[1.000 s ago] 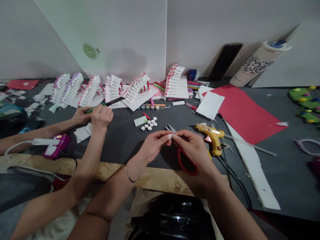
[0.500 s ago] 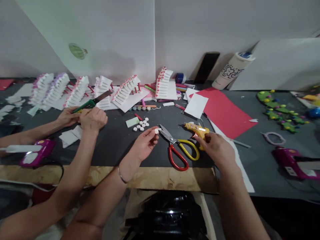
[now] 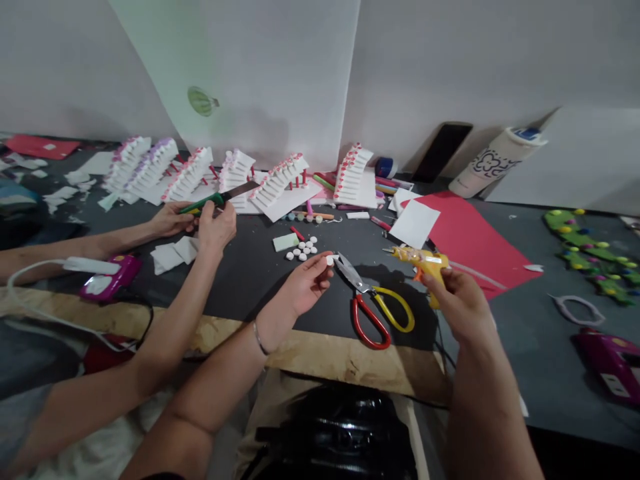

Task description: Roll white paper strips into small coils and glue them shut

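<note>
A: What does the left hand [image 3: 305,285] have hold of?

B: A small white piece [image 3: 330,261], pinched at the tips of thumb and fingers, with only that piece's width between them. It sits just beside the blade tips of the scissors [image 3: 364,288].

A: And the right hand [image 3: 463,300]?

B: Closed around the yellow glue gun [image 3: 425,261], at its handle. The nozzle points left, toward the white piece but well apart from it. I can't tell whether the gun is clear of the table [image 3: 255,283].

A: How do the scissors lie?

B: Between the two hands, their red and yellow handles spread apart.

A: What's near the left hand?

B: A cluster of white discs [image 3: 303,249], just beyond it, next to a pale green card [image 3: 285,242] and a short red stick [image 3: 297,233].

A: Further out?

B: Behind the glue gun, a white sheet [image 3: 415,224] overlaps a red sheet [image 3: 463,233]. Toward the wall stands a white stepped model [image 3: 354,177] dotted with red. On the left, a co-worker's hands [image 3: 216,230] hold a green-handled knife [image 3: 216,199].
</note>
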{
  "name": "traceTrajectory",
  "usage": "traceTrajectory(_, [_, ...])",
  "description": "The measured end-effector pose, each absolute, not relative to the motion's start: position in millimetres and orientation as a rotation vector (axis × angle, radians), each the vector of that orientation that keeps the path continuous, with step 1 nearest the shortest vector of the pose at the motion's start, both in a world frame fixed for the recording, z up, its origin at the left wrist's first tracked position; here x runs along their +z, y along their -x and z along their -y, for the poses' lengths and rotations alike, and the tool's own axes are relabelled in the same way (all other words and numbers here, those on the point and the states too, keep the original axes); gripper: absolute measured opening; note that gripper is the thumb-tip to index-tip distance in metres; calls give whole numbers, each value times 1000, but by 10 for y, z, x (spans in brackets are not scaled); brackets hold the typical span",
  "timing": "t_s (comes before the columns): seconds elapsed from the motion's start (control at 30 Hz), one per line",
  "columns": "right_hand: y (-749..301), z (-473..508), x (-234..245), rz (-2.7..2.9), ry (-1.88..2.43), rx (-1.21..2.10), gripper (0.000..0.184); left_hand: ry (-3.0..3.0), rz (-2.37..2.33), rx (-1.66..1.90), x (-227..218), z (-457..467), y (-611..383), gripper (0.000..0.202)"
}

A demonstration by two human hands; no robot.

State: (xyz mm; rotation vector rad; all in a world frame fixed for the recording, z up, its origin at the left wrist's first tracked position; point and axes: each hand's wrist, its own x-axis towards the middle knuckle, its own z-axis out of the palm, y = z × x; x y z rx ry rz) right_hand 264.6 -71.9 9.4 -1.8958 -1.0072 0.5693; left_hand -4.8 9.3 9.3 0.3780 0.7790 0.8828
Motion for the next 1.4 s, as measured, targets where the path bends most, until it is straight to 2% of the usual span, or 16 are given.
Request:
traceTrajectory(0.17, [-2420, 666, 319, 826, 1608, 969, 40, -276, -749, 890, 138, -62, 18, 23])
traceTrajectory(0.27, [-2302, 667, 323, 860, 1496, 1075, 35, -251, -753, 905, 152, -66, 23, 21])
traceTrajectory(0.43, [-2088, 695, 274, 969, 1550, 1179, 29, -230, -764, 904, 150, -72, 29, 17])
traceTrajectory(0.53, [-1936, 677, 308, 1061, 1639, 1130, 33, -244, -759, 899, 150, -65, 21, 17])
traceTrajectory(0.77, [-1824, 637, 265, 1101, 1814, 952, 26, -275, -743, 898, 135, -50, 15, 22])
traceTrajectory(1.07, [-1756, 605, 242, 1335, 1828, 694, 34, -277, -734, 884, 182, -41, 6, 20])
traceTrajectory(1.4, [-1796, 663, 109, 1426, 1905, 618, 33, -294, -735, 888, 171, -44, 10, 23])
